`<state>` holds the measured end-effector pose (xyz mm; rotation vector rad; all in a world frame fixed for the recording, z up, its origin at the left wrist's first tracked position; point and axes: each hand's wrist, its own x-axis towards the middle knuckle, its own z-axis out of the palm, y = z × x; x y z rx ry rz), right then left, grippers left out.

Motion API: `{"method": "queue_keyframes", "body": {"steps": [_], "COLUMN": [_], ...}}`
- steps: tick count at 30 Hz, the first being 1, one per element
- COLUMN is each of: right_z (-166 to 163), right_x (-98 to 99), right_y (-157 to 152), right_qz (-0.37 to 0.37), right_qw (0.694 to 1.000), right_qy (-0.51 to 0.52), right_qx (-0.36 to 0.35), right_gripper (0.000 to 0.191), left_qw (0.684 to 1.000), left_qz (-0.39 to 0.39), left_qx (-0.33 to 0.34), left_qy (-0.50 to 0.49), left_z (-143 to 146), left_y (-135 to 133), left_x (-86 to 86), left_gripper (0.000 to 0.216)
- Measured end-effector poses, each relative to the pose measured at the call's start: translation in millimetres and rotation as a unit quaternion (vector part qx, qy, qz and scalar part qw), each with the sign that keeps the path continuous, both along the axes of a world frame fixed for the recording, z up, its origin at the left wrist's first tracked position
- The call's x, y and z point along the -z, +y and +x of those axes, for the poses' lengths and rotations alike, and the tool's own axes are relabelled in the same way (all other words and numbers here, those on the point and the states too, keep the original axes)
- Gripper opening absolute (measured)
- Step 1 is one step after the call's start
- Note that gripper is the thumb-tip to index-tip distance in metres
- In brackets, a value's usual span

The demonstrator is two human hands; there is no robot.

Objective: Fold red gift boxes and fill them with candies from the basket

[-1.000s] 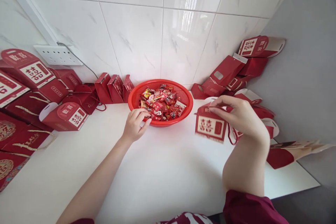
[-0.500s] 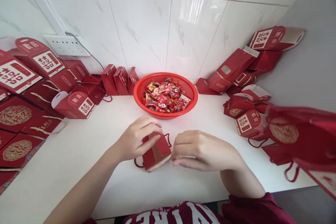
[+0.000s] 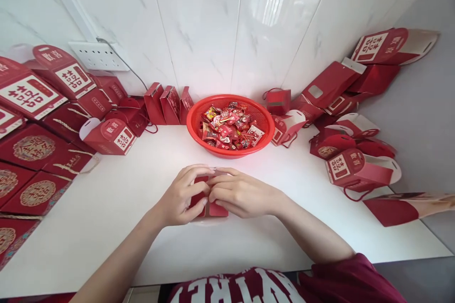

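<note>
A small red paper gift box (image 3: 218,209) lies on the white table in front of me, its flaps facing up. My left hand (image 3: 185,195) grips its left side, fingers curled over the top. My right hand (image 3: 240,194) is on the right side with fingers bent over the flaps, and its fingertips meet those of the left near the middle. Both hands cover much of the box. Just beyond them stands a red plastic basket (image 3: 194,135) with wrapped candies (image 3: 229,128) in it.
Red gift boxes (image 3: 39,147) are stacked at the left, and more boxes (image 3: 350,168) are piled at the right. Several narrow red boxes (image 3: 170,105) stand against the tiled wall (image 3: 199,28). A power strip (image 3: 97,56) with a cable is on the wall.
My right hand has moved left onto the box, which has turned straighter. Two boxes now show just right of the basket. The blurred red box at the far right has left the view.
</note>
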<state>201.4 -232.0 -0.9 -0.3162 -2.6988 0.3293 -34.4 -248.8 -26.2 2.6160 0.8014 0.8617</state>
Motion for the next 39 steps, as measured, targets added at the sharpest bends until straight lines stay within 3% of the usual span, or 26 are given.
{"method": "queue_keyframes", "body": {"steps": [6, 11, 14, 20, 24, 29, 32, 35, 37, 39], "right_z": [12, 20, 16, 5, 5, 14, 25, 40, 48, 54], "right_x": [-4.7, 0.9, 6.5, 14.0, 18.7, 28.2, 33.8, 38.0, 40.9, 45.0], "right_y": [2, 2, 0, -2, 2, 11, 15, 15, 12, 9], "right_qz": [-0.001, -0.059, -0.074, -0.071, -0.105, -0.165, -0.195, -0.222, -0.243, -0.268], "right_qw": [1.000, 0.995, 0.994, 0.996, 0.993, 0.986, 0.981, 0.975, 0.969, 0.960], "right_qy": [0.001, -0.055, -0.075, -0.051, -0.052, -0.034, -0.011, 0.020, 0.045, 0.066], "right_qx": [0.029, 0.055, 0.037, 0.013, -0.010, 0.013, 0.004, 0.006, 0.024, 0.045], "right_gripper": [0.020, 0.016, 0.025, 0.019, 0.027, 0.024, 0.019, 0.020, 0.020, 0.020], "left_qw": [1.000, 0.996, 0.992, 0.982, 0.985, 0.992, 0.990, 0.987, 0.990, 0.997], "left_qz": [-0.005, -0.012, 0.002, -0.034, -0.083, -0.022, 0.071, 0.143, 0.131, 0.070], "left_qx": [-0.023, -0.073, -0.107, -0.136, -0.113, -0.123, -0.110, -0.045, 0.005, 0.036], "left_qy": [-0.013, -0.055, -0.065, -0.124, -0.104, 0.013, 0.056, 0.060, 0.045, 0.021], "left_z": [-6, -20, -35, -63, -66, -49, -36, -23, -13, -2], "left_y": [-7, -13, -17, -27, -35, -36, -23, 1, 17, 29], "left_x": [-4.2, -3.2, 2.0, 20.0, 33.3, 45.6, 46.1, 40.5, 36.4, 35.7], "left_gripper": [0.009, 0.009, 0.013, 0.029, 0.037, 0.039, 0.031, 0.026, 0.023, 0.023]}}
